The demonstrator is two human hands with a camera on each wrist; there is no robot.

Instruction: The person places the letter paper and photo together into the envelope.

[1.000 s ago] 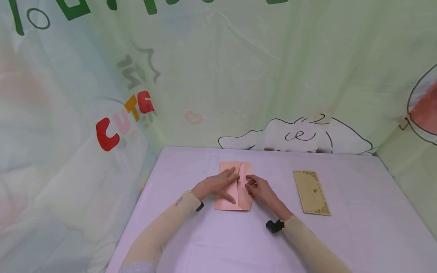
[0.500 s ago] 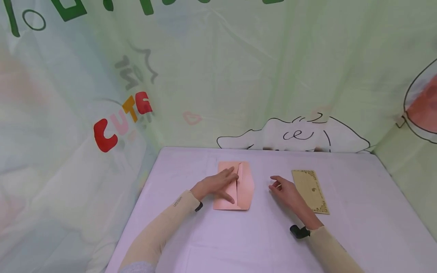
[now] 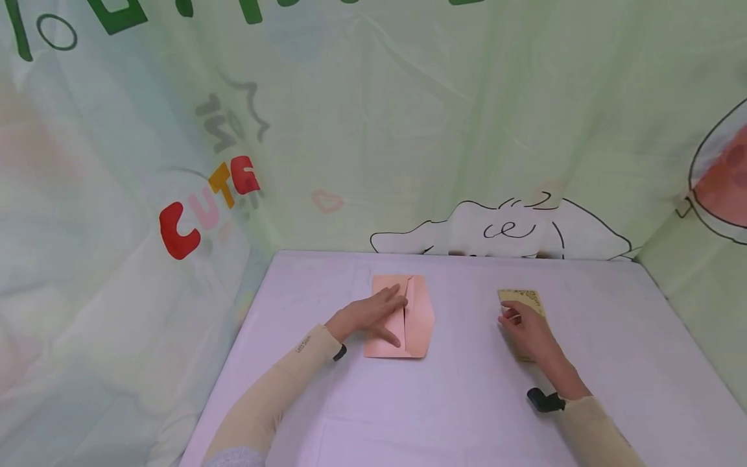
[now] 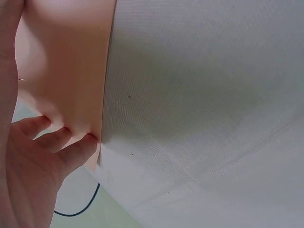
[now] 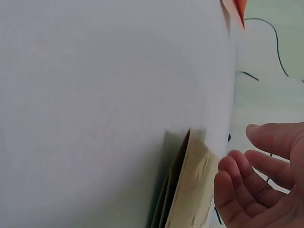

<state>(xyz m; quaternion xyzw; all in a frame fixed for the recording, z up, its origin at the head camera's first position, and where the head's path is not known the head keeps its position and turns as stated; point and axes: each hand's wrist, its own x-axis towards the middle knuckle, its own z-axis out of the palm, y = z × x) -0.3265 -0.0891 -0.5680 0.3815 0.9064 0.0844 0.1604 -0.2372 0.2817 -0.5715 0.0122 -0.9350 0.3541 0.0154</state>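
A pink paper envelope [image 3: 419,331] lies on the table, its flap opened out toward the right. Across its left part rests my left hand [image 3: 373,318], fingers spread and pressing on the paper; the left wrist view shows the fingertips [image 4: 90,138] touching the envelope close to its edge. My right hand [image 3: 532,334] hovers over a tan card [image 3: 521,296] with dark ornate corners and covers much of it. In the right wrist view the card [image 5: 194,180] shows several folded layers, and the loosely bent fingers hold nothing. Whether they touch it, I cannot tell.
A pale lilac cloth covers the table [image 3: 455,402]. Behind it hangs a light green printed curtain [image 3: 362,130], with a whitish one [image 3: 105,311] on the left. A black wrist camera [image 3: 545,400] sits on the right forearm.
My right hand has left the envelope's flap and moved right to over the tan card. The flap now lies spread out. My left hand stays on the envelope.
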